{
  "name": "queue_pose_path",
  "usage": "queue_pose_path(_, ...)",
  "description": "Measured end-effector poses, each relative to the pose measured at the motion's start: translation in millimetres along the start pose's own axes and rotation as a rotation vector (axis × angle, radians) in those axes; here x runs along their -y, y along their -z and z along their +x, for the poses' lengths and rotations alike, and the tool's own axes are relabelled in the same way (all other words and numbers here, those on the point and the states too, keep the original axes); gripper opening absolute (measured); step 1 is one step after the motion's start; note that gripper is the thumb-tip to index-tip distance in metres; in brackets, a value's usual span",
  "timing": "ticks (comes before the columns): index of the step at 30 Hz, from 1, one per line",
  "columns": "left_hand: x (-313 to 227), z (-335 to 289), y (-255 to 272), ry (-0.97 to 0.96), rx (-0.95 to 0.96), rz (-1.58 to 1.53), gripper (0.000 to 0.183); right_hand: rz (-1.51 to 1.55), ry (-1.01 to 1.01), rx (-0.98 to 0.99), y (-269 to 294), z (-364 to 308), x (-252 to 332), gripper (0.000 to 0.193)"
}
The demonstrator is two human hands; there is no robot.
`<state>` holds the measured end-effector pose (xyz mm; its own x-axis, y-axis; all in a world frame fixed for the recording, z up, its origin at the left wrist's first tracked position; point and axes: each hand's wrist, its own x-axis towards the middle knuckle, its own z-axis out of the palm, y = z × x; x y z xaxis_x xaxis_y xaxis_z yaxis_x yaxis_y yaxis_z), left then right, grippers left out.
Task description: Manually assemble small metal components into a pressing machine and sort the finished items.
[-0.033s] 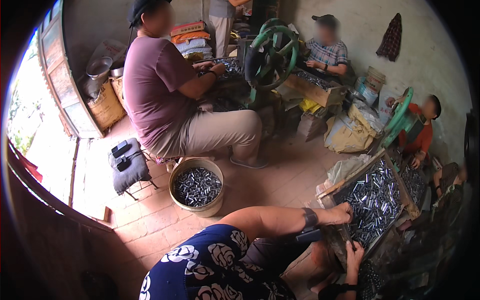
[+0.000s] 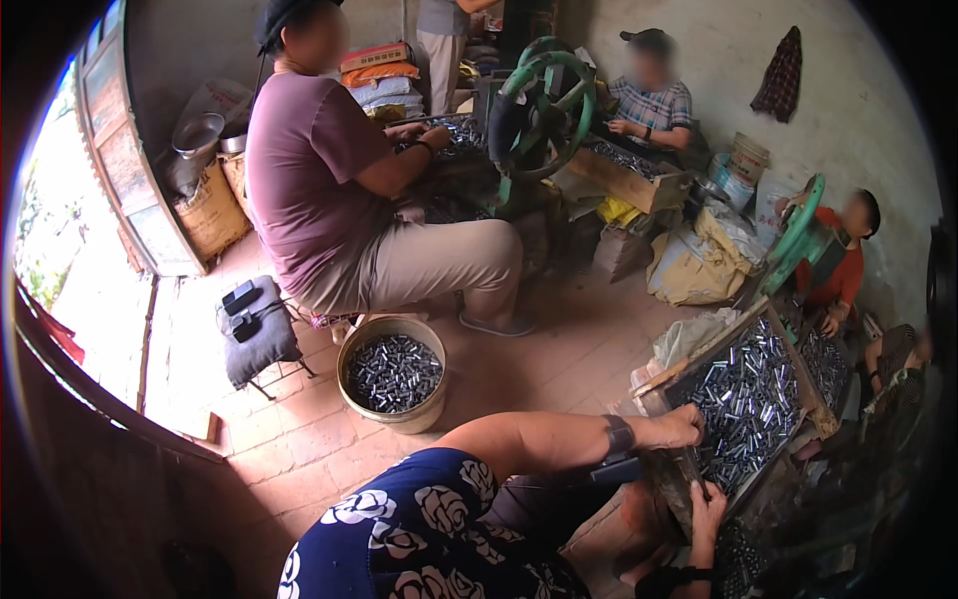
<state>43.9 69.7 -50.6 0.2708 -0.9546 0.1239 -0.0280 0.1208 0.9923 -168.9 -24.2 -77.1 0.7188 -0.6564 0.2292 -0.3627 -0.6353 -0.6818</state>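
Observation:
My left hand (image 2: 682, 427) is closed, its fingers curled at the near left edge of a wooden tray (image 2: 656, 401). Anything inside those fingers is too small to make out. Lower down, my right hand (image 2: 709, 507) has its fingers pressed together at the tray's near side, and what they hold, if anything, is hidden. Many short, shiny metal tubes (image 2: 748, 399) lie heaped in the tray, just beyond both hands. A dark band circles each of my wrists.
A bucket (image 2: 394, 414) of similar metal pieces stands on the brick floor, beside a cushioned stool (image 2: 257, 334). A seated person (image 2: 329, 180) works at a green handwheel machine (image 2: 544, 110). Other people sit farther back and right, near sacks (image 2: 699, 262) and another green wheel (image 2: 798, 230).

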Motion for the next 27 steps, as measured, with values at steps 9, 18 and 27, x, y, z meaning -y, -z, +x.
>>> queue_pose_path(9, -5, -2, 1, -0.063, 0.01, 0.014, 0.013, -0.02, -0.016, -0.015, 0, 0, -2, 0.025)
queue_pose_path(18, -5, -1, 0, -0.05, 0.021, 0.052, 0.013, -0.109, -0.128, 0.013, 5, -4, 24, 0.03)
queue_pose_path(27, -9, -1, -8, -0.036, -0.045, -0.04, 0.01, 0.062, 0.101, -0.115, -3, -1, -14, 0.035)
